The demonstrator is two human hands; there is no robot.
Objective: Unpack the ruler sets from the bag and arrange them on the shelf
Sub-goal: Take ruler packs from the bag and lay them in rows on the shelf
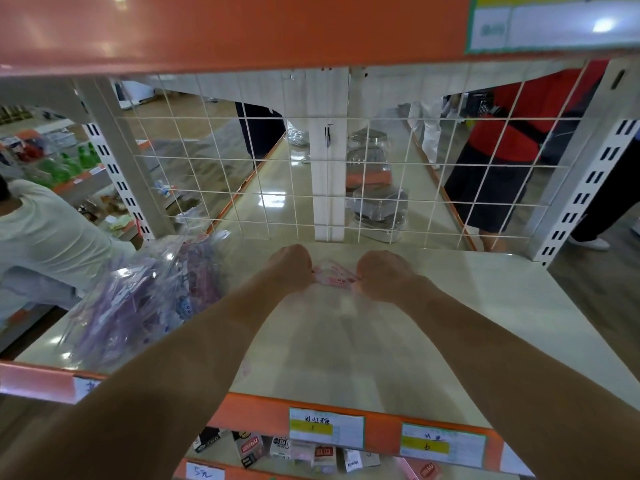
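I see left hand [292,263] and right hand [382,273] both pinching one pink ruler set [334,273] above the shelf [485,306]; bag [145,299] lies left.

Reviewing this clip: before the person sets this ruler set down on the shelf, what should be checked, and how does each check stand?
1. Grip on ruler set: ok; left hand and right hand both pinch its pink top edge.
2. Room on shelf: ok; bare surface shows right of the hands.
3. Bag steady: ok; it lies on the shelf, left of the hands.
4. More sets in bag: ok; purple packs show through it.
5. Set lying flat or lifted: cannot tell; its lower part is blurred.
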